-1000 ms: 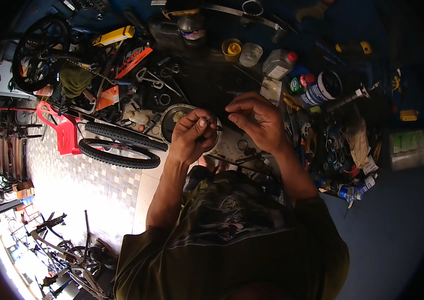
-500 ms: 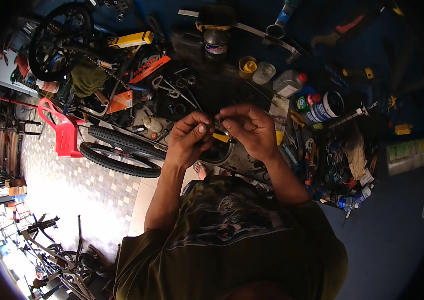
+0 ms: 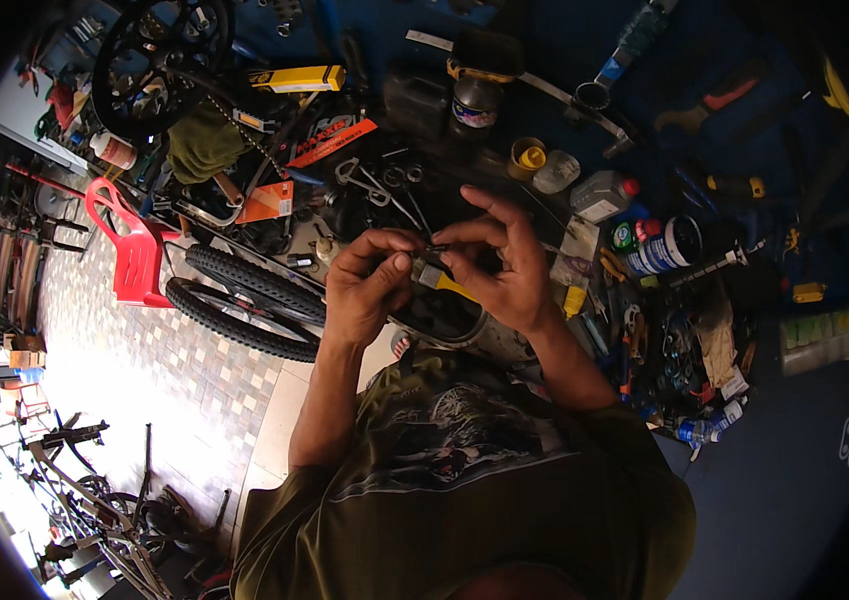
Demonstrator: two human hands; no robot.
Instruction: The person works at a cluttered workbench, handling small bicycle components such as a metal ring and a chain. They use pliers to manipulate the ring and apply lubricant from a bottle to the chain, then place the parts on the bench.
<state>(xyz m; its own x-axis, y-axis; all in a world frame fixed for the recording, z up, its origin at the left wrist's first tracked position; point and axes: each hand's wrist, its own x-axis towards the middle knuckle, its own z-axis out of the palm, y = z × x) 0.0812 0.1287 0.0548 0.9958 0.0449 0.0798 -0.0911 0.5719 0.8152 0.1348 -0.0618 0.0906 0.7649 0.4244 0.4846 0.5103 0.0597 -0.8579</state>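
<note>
In front of my chest, both hands come together over the cluttered bench. My left hand [image 3: 364, 285] is closed, thumb and forefinger pinching a small dark piece [image 3: 432, 249] whose kind I cannot make out. From the other side my right hand [image 3: 504, 265] pinches at the same piece, its upper fingers raised and spread. Just below the fingertips lies a yellow-handled tool [image 3: 454, 286] with a pale flat end. Under it is a dark round container [image 3: 441, 318] with a pale rim, partly hidden by my hands.
Bicycle tyres [image 3: 244, 318] and a red plastic chair [image 3: 139, 255] stand to the left. A crankset [image 3: 159, 65] and an orange-red strip [image 3: 332, 140] lie at the back left. Bottles, a grey red-capped container [image 3: 602, 196] and a dark tub [image 3: 669, 246] stand right, beside heaped tools [image 3: 679, 345].
My fingertips have come closer together around the small dark piece. Fingers of my right hand have lifted and spread. The whole view has shifted slightly, bench things appearing farther right.
</note>
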